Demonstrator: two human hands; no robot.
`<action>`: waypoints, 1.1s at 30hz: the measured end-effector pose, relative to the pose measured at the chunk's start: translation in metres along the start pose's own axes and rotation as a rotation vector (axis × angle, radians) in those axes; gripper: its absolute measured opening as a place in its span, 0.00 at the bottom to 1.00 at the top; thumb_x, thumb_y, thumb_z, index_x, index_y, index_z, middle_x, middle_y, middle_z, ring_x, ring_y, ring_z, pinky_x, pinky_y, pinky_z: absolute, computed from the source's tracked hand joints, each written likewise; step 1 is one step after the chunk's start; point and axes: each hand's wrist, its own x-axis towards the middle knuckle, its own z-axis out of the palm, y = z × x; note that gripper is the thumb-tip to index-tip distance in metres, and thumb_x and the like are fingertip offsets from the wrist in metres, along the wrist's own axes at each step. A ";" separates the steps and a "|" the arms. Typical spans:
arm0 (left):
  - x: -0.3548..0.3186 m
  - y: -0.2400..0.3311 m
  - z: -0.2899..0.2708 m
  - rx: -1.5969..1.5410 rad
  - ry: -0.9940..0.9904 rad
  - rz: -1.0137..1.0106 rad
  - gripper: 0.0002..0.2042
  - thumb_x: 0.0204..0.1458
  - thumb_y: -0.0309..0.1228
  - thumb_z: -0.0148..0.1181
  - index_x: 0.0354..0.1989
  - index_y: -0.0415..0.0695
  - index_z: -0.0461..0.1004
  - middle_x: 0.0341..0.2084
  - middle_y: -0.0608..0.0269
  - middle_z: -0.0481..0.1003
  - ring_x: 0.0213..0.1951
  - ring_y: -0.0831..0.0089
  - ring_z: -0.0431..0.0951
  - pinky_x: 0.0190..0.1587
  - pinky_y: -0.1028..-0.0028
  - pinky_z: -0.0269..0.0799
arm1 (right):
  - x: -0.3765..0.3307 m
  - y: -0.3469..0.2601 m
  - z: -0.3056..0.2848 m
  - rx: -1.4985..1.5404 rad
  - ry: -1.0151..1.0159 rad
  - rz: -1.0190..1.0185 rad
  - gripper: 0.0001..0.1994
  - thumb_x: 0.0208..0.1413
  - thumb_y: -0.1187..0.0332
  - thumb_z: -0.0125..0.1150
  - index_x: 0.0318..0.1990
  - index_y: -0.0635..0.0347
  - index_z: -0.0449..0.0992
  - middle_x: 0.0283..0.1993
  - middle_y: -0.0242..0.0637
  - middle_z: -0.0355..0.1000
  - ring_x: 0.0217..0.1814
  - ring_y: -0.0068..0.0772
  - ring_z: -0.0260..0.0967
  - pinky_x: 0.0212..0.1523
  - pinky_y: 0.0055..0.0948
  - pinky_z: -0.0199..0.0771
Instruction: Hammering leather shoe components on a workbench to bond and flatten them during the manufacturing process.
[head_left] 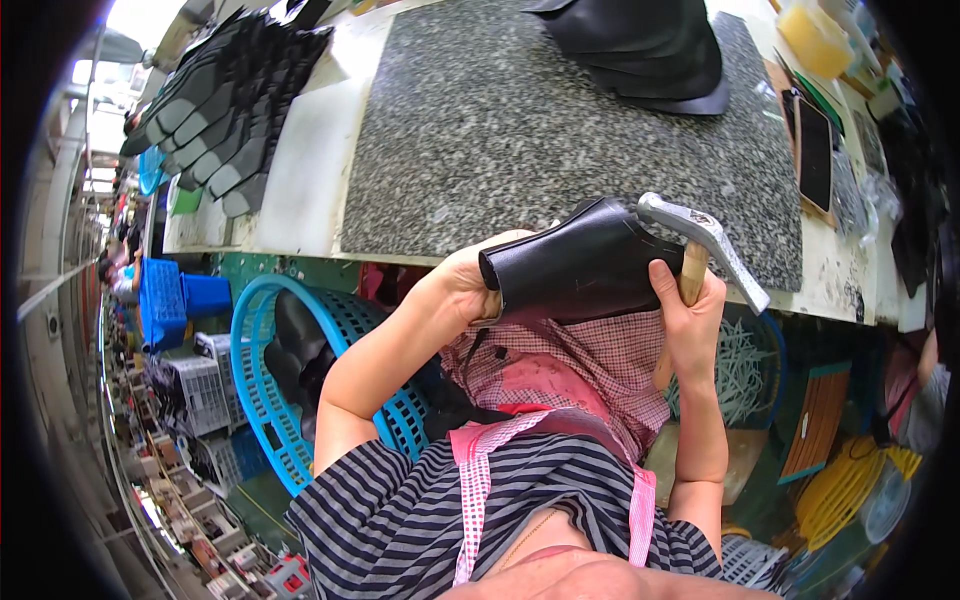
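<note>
The person is holding a black leather piece (580, 265) up over the lap, just in front of the bench (300, 170) edge and off its granite slab (500, 110). The left hand (465, 280) is closing its grip on the piece's left end; the piece's long axis is running left to right, rising slightly toward the right. The right hand (690, 310) is wrapping the wooden handle of a hammer (705, 245), its steel head lying directly against the piece's upper right end. The hammer is thus sitting to the right of the left grip, right hand nearer it. A blue basket (265, 400) is standing lower left.
</note>
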 end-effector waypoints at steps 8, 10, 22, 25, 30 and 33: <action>-0.061 -0.008 -0.013 -0.063 0.182 0.251 0.10 0.59 0.24 0.58 0.48 0.33 0.76 0.44 0.48 0.80 0.43 0.62 0.84 0.51 0.64 0.81 | 0.005 -0.003 0.050 -0.042 -0.098 -0.041 0.13 0.61 0.68 0.66 0.26 0.60 0.70 0.23 0.18 0.55 0.26 0.11 0.49 0.25 0.23 0.46; -0.096 -0.004 -0.010 0.091 0.155 0.404 0.12 0.62 0.30 0.56 0.49 0.37 0.76 0.44 0.54 0.81 0.41 0.68 0.83 0.49 0.70 0.80 | 0.003 0.001 0.055 -0.026 -0.191 -0.081 0.09 0.64 0.68 0.62 0.44 0.65 0.78 0.22 0.17 0.56 0.24 0.09 0.50 0.24 0.20 0.46; -0.365 -0.002 -0.159 1.756 2.547 0.841 0.42 0.50 0.46 0.71 0.69 0.39 0.58 0.54 0.39 0.72 0.51 0.40 0.74 0.57 0.50 0.66 | 0.021 -0.012 -0.006 -0.251 -0.202 -0.117 0.13 0.69 0.62 0.54 0.48 0.62 0.75 0.19 0.14 0.51 0.16 0.06 0.44 0.17 0.17 0.39; -0.286 0.038 -0.093 1.847 2.065 1.238 0.35 0.54 0.36 0.68 0.69 0.43 0.60 0.55 0.48 0.72 0.57 0.51 0.71 0.57 0.54 0.66 | 0.041 -0.053 -0.004 -0.224 -0.265 0.005 0.16 0.70 0.56 0.50 0.47 0.61 0.75 0.19 0.15 0.51 0.17 0.06 0.44 0.17 0.16 0.41; -0.073 0.101 0.034 2.067 0.900 1.302 0.22 0.55 0.32 0.67 0.58 0.41 0.72 0.55 0.54 0.73 0.58 0.57 0.72 0.58 0.60 0.69 | 0.093 -0.065 -0.030 -0.247 -0.112 -0.024 0.18 0.70 0.51 0.50 0.43 0.58 0.73 0.18 0.15 0.51 0.15 0.06 0.45 0.15 0.16 0.43; 0.029 0.120 0.074 2.140 0.401 1.275 0.19 0.54 0.35 0.68 0.52 0.39 0.77 0.53 0.51 0.76 0.56 0.54 0.75 0.57 0.63 0.71 | 0.130 -0.069 -0.034 -0.342 0.023 -0.162 0.12 0.67 0.59 0.55 0.40 0.59 0.74 0.20 0.20 0.58 0.18 0.12 0.53 0.19 0.21 0.51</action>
